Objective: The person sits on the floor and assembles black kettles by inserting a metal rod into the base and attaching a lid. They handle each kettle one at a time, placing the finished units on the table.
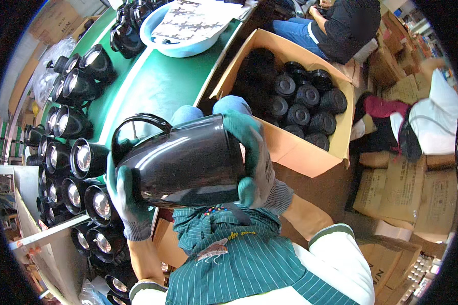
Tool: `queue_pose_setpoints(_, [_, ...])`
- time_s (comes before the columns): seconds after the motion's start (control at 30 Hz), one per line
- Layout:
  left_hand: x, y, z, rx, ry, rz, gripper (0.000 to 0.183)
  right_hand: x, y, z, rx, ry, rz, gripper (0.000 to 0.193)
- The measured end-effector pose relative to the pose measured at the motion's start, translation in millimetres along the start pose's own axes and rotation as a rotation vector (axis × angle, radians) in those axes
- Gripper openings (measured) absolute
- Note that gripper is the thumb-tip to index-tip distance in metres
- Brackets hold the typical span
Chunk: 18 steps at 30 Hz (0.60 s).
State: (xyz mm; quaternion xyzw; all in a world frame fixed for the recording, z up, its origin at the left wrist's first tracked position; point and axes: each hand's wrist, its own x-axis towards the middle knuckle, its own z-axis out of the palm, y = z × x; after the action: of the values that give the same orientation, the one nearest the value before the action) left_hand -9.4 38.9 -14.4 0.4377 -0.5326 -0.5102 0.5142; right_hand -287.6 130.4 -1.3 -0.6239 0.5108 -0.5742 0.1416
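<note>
1. While I'm watching remotely, a jug is lying sideways, its long axis running left to right.
2. Left hand is cupping its left end, right hand its right, both half-curled.

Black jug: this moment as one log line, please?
held: black jug | grip: left hand, left end; right hand, right end | nearby: open carton

A round, light blue plastic tub sits on the long green tabletop, with a white printed paper sheet across it. Beside the tabletop, 1 open brown cardboard box holds many round black parts. Past it sits 1 person in a black top and blue jeans.
</note>
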Motion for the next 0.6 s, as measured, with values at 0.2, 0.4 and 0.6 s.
queue_pose_setpoints(0.2, [-1.1, 54.8, 41.8, 0.172, -0.113, 0.352, 0.084, -22.0, 20.1, 14.8, 0.917, 0.096, 0.598, 0.064])
queue_pose_setpoints(0.4, [-6.6, 37.5, 44.5, 0.279, -0.150, 0.442, 0.073, 7.6, 35.1, -14.7, 0.664, -0.054, 0.593, 0.066])
queue_pose_setpoints(0.6, [-29.6, -52.1, 77.5, -0.353, -0.118, -0.253, 0.062, 23.3, 25.7, -36.6, 0.613, -0.176, 0.166, 0.115])
